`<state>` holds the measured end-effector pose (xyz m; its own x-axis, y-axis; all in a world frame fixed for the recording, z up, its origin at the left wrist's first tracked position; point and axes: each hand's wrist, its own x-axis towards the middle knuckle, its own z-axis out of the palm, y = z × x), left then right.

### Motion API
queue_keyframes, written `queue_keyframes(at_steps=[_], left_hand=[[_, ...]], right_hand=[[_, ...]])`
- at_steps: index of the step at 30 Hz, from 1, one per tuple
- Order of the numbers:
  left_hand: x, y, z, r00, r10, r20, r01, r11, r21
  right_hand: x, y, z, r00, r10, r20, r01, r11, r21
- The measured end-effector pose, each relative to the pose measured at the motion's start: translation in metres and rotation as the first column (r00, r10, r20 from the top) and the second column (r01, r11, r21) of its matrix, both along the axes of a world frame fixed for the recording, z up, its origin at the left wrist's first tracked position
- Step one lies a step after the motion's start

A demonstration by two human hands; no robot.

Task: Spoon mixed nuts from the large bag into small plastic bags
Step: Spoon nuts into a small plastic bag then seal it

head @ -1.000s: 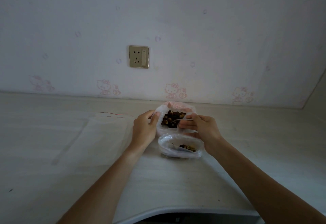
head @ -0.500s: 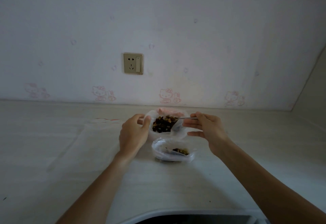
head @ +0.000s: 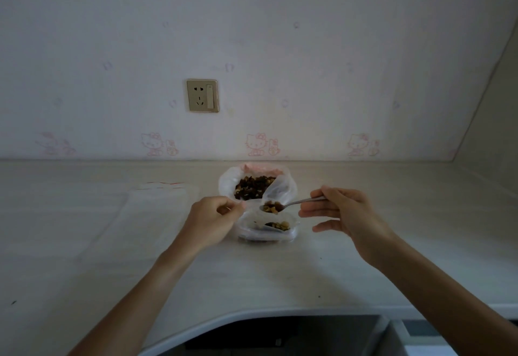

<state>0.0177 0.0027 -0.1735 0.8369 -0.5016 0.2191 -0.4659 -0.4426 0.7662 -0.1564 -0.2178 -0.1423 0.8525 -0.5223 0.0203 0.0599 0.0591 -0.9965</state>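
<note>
The large clear bag (head: 228, 183) of dark mixed nuts stands open near the wall. In front of it lies a small plastic bag (head: 252, 233) with a few nuts inside. My right hand (head: 346, 212) pinches the handle of a metal spoon (head: 298, 202). Its bowl is heaped with nuts and hovers just above the small bag's mouth. My left hand (head: 211, 219) pinches the small bag's left rim and holds it open.
A pile of flat clear bags (head: 145, 210) with a red strip lies to the left on the pale counter (head: 280, 277). A wall socket (head: 202, 95) sits above. The counter's curved front edge runs below my arms.
My right hand lifted the spoon out of the large bag and brought it, loaded, over the small bag. My left hand went from the large bag's rim to the small bag's rim.
</note>
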Motion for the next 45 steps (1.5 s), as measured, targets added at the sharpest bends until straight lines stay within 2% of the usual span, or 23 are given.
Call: queue_keyframes(at_steps=[5, 8, 10, 12, 16, 18, 20, 22, 26, 29, 32, 36, 41, 45], left_hand=[[-0.007, 0.001, 0.001, 0.996, -0.071, 0.053, 0.075, 0.995, -0.064], [-0.009, 0.001, 0.003, 0.994, -0.108, 0.03, 0.111, 0.989, -0.101], [-0.009, 0.002, 0.004, 0.991, -0.133, -0.003, 0.131, 0.985, -0.115], [-0.007, 0.003, 0.003, 0.988, -0.148, -0.049, 0.139, 0.979, -0.149], [-0.006, 0.006, 0.001, 0.984, -0.154, -0.096, 0.13, 0.968, -0.213], [-0.006, 0.007, 0.001, 0.987, -0.141, -0.08, 0.122, 0.97, -0.211], [-0.006, 0.007, 0.001, 0.991, -0.12, -0.062, 0.106, 0.976, -0.192], [-0.005, 0.006, 0.0, 0.994, -0.091, -0.053, 0.08, 0.982, -0.173], [0.003, 0.003, 0.001, 0.998, -0.008, -0.064, -0.003, 0.983, -0.182], [0.016, -0.004, 0.001, 0.983, 0.162, -0.091, -0.178, 0.963, -0.2], [0.03, -0.012, 0.003, 0.958, 0.273, -0.091, -0.284, 0.949, -0.139], [0.039, -0.023, 0.0, 0.966, 0.251, -0.056, -0.25, 0.968, 0.028], [0.041, -0.024, -0.009, 0.98, 0.194, 0.047, -0.193, 0.981, -0.025], [0.04, -0.022, -0.008, 0.982, 0.187, 0.029, -0.185, 0.981, -0.066]], right_hand=[[-0.007, 0.011, -0.003, 0.999, 0.053, 0.007, -0.052, 0.994, -0.1], [-0.002, 0.02, 0.0, 0.996, 0.08, 0.032, -0.062, 0.925, -0.375], [0.0, 0.026, 0.001, 0.994, 0.106, 0.04, -0.057, 0.771, -0.635], [-0.002, 0.03, 0.004, 0.984, 0.173, 0.044, -0.067, 0.586, -0.807], [-0.006, 0.032, 0.008, 0.96, 0.278, 0.014, -0.072, 0.297, -0.952], [-0.008, 0.032, 0.01, 0.958, 0.284, 0.031, -0.043, 0.252, -0.967], [-0.01, 0.03, 0.011, 0.961, 0.27, 0.064, -0.026, 0.315, -0.949], [-0.008, 0.027, 0.011, 0.969, 0.223, 0.108, -0.008, 0.463, -0.886], [0.003, 0.019, 0.007, 0.975, 0.112, 0.194, 0.035, 0.78, -0.625], [0.012, 0.016, 0.009, 0.981, 0.049, 0.185, 0.035, 0.905, -0.424], [0.026, 0.016, 0.011, 0.993, -0.015, 0.114, 0.052, 0.944, -0.326], [0.047, 0.021, 0.014, 0.998, -0.06, 0.03, 0.065, 0.975, -0.212], [0.067, 0.029, 0.014, 0.996, -0.086, -0.032, 0.078, 0.977, -0.196], [0.079, 0.035, 0.009, 0.989, -0.108, -0.105, 0.084, 0.974, -0.21]])
